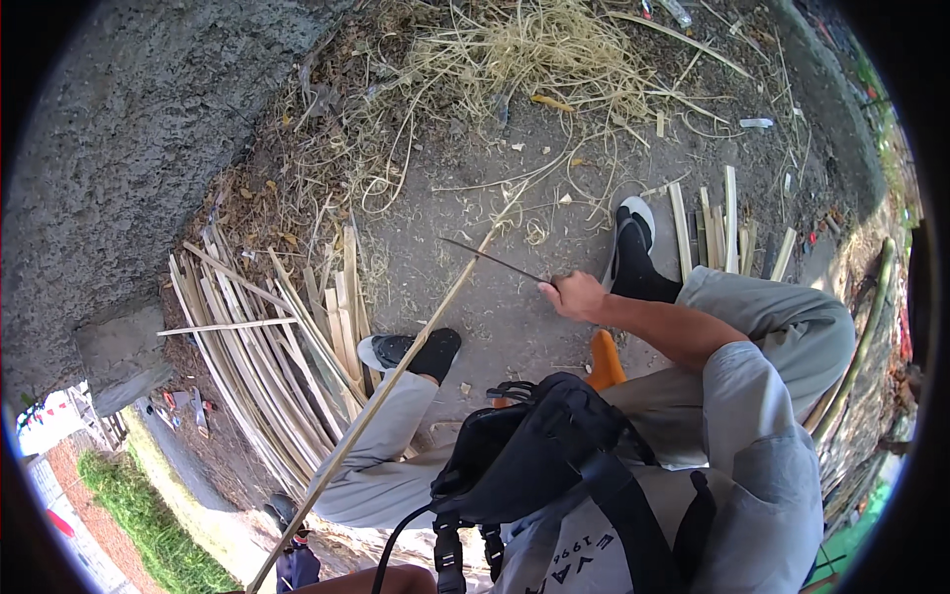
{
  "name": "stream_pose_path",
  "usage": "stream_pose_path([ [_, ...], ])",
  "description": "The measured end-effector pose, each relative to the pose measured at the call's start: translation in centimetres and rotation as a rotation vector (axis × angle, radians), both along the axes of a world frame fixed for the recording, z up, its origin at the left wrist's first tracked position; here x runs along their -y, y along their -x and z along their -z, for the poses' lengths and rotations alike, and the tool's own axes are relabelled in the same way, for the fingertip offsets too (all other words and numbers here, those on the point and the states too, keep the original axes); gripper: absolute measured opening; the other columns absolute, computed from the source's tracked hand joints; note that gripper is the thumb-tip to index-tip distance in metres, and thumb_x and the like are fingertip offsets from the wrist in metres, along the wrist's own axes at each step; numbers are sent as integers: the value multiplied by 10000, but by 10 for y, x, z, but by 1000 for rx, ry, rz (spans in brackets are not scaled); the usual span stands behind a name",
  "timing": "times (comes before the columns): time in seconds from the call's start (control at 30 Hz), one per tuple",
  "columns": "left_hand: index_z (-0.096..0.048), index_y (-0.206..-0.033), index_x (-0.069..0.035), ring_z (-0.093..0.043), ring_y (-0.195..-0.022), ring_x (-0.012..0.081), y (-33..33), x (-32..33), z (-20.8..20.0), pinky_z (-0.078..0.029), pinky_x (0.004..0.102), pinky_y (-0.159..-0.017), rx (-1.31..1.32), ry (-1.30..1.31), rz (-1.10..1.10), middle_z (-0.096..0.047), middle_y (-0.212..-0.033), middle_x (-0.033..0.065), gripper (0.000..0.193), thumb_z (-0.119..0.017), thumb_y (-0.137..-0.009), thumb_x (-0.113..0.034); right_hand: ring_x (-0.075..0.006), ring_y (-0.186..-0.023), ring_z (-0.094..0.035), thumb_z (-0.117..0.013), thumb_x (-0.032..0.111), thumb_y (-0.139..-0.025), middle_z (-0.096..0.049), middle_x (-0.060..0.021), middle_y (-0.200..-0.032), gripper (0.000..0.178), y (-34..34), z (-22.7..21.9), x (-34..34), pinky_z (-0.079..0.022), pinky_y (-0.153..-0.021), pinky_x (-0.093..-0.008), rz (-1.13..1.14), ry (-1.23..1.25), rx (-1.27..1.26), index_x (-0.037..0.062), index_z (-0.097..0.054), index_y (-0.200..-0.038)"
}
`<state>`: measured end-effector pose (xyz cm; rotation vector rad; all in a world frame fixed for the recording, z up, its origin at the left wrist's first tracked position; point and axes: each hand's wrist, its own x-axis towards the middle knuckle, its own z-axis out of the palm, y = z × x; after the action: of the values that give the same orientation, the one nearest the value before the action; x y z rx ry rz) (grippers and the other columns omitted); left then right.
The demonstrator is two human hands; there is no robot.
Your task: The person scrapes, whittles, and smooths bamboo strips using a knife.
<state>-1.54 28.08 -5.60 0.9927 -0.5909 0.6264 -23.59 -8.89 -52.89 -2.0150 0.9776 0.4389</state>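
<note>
My right hand (577, 297) is closed around the handle of a knife (510, 265), whose thin dark blade points left. Near its tip the blade crosses a long pale bamboo strip (396, 371) and appears to touch it. The strip slants from the lower left edge, over my left leg, up toward the ground ahead, where its far end looks thin. Only part of my left forearm shows at the bottom edge; the hand itself lies outside the picture, so its hold cannot be seen.
A stack of split strips (247, 346) lies left of my left shoe (411, 353). More short strips (730, 218) stand beyond my right knee. Curly shavings (534, 59) heap on the ground ahead. An orange object (605, 361) sits between my legs; a rough grey wall (129, 148) rises at left.
</note>
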Motion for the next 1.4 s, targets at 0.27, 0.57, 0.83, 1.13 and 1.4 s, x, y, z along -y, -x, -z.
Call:
stream_pose_path([
  [0.27,-374,-566,-160,-218,-369,71,3,11,-1,-247,230,-340,12,40,-10,-229,-480,-74,447,-434,-966,-350,-467,-907,-604,-343,477,-950,-622,-317,-883,635,13,5,2,-477,-847,-502,16,25,-60,-55,-668,-831],
  [0.57,-368,-566,-165,-206,-362,71,5,21,-3,-210,218,-335,3,52,-121,-228,-477,-74,432,-439,-966,-314,-493,-799,-587,-368,449,-944,-581,-317,-697,623,-10,-2,-13,-478,-759,-509,239,-54,102,-75,-628,-730],
  [0.83,-364,-568,-161,-262,-364,90,6,16,-6,-290,234,-354,-17,-12,-43,-258,-466,-60,434,-404,-966,-329,-469,-685,-595,-369,412,-959,-582,-276,-648,538,-88,-176,-54,-494,-709,-508,-124,-268,494,-10,-641,-766],
  [1.13,-377,-540,-167,-218,-326,63,19,46,1,-253,207,-324,-40,104,-270,-237,-439,-77,470,-438,-971,-344,-466,-682,-615,-362,421,-960,-585,-308,-650,612,-52,-11,-6,-509,-685,-512,3,-4,182,-58,-638,-697],
  [1.4,-363,-551,-171,-259,-370,58,15,25,-4,-251,204,-341,-33,8,-181,-258,-480,-78,454,-483,-950,-353,-474,-721,-614,-357,417,-961,-595,-291,-665,590,-72,-104,-59,-513,-700,-499,-116,-90,517,-41,-663,-749],
])
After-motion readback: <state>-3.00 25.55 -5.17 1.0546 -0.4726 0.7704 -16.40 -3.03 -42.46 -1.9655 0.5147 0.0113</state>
